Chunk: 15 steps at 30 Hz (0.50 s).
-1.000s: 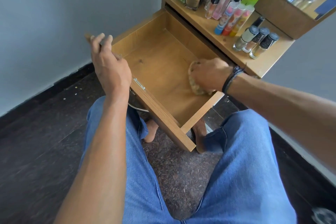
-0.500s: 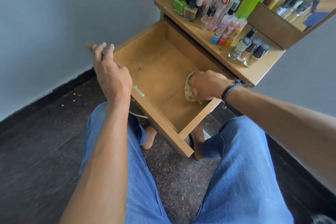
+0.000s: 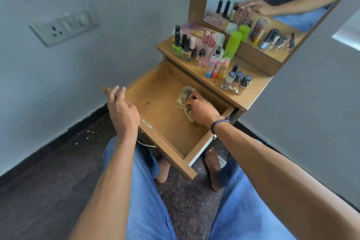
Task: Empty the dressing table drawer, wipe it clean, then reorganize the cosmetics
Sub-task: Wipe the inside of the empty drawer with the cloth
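Observation:
The wooden drawer [image 3: 165, 121] is pulled out over my knees, and inside it there is only a crumpled beige cloth [image 3: 184, 97]. My right hand [image 3: 200, 110] is closed on that cloth and presses it to the drawer floor near the back right. My left hand [image 3: 121, 112] rests on the drawer's front left corner with its fingers curled over the rim. Cosmetics stand on the dressing table top [image 3: 253, 87]: nail polish bottles [image 3: 183, 47], pink perfume bottles [image 3: 207, 48], three colourful tubes [image 3: 217, 68], a green can [image 3: 232, 44] and three small dark-capped bottles [image 3: 236, 83].
A mirror [image 3: 272, 11] rises behind the table top and reflects my arm and the bottles. A switch panel [image 3: 64, 26] is on the left wall. My jeans-covered legs and bare feet [image 3: 213, 167] lie under the drawer on the dark floor.
My right hand has slid the cloth from the drawer's right front part toward the back. The camera has tilted up, bringing the mirror into view. My left hand stays on the drawer front.

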Tool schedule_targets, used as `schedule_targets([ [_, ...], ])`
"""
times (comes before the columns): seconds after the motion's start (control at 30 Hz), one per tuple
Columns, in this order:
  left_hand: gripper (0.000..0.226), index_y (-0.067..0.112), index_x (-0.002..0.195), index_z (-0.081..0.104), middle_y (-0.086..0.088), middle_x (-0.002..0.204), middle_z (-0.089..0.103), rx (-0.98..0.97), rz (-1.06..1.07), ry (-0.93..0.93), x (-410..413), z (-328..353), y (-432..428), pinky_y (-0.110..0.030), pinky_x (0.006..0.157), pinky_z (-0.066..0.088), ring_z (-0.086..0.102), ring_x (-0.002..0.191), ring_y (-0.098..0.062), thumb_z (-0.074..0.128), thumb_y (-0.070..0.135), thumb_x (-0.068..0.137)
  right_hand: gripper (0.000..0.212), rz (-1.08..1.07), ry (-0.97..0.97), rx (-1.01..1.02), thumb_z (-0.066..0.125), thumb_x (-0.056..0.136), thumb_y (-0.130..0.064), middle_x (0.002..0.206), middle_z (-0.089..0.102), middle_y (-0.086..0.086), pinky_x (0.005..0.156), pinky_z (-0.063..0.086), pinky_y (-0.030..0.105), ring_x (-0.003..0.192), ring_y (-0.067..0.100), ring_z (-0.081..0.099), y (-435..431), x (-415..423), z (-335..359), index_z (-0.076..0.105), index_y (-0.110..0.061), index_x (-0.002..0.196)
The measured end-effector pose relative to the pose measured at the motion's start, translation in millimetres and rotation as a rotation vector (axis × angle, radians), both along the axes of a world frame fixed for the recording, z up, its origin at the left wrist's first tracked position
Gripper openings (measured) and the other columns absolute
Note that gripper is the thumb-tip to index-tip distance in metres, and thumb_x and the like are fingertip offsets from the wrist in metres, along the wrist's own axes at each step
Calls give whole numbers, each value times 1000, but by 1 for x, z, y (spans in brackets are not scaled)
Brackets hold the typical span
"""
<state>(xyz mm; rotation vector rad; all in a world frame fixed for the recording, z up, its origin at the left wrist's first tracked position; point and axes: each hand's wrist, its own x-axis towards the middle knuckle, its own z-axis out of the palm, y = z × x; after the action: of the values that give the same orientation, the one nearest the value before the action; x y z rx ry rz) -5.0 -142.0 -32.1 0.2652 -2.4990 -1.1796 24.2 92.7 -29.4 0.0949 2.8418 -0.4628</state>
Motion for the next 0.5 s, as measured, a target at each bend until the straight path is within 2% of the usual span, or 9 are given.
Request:
schedule_targets([
  [0.07,48,-1,136,58,-8,152,45,-34,-20,-25,1,3,-1,-31,119,27,33,148,-26,38,-14,95,46,6,-12,-6,49,96,-5,152,39,6,112,42,46,131,33,48,-5,-7,3,58,-21,138],
  [0.1,48,-1,137,58,-8,152,44,-52,-29,-41,1,4,-2,-31,119,26,32,148,-27,38,-14,95,47,46,-19,-12,50,96,-5,151,43,8,110,44,45,131,33,50,-13,-7,2,56,-20,140],
  [0.23,48,-1,140,54,-10,154,41,-112,-73,-85,3,8,-2,-35,123,24,28,150,-27,41,-12,95,38,205,-98,-60,54,90,-6,116,69,12,89,58,44,104,32,68,-51,7,-1,65,-17,125],
  [0.33,51,3,142,53,-6,157,37,-127,-84,-98,5,13,0,-43,121,30,27,151,-26,42,-13,94,38,177,-60,-189,51,88,-1,114,69,14,87,56,42,101,34,67,-56,28,16,66,-16,119],
  [0.43,49,4,140,56,-8,159,37,-124,-68,-108,7,17,1,-47,120,30,29,149,-29,43,-11,96,38,-31,39,-490,53,85,3,119,68,8,90,56,44,106,29,66,-35,51,34,65,-17,115],
  [0.5,41,3,136,60,-12,155,41,-129,-68,-66,12,22,5,-47,121,27,32,147,-33,47,-6,98,25,-230,73,-865,63,89,1,112,71,5,88,59,44,101,24,69,-15,67,45,67,-16,106],
])
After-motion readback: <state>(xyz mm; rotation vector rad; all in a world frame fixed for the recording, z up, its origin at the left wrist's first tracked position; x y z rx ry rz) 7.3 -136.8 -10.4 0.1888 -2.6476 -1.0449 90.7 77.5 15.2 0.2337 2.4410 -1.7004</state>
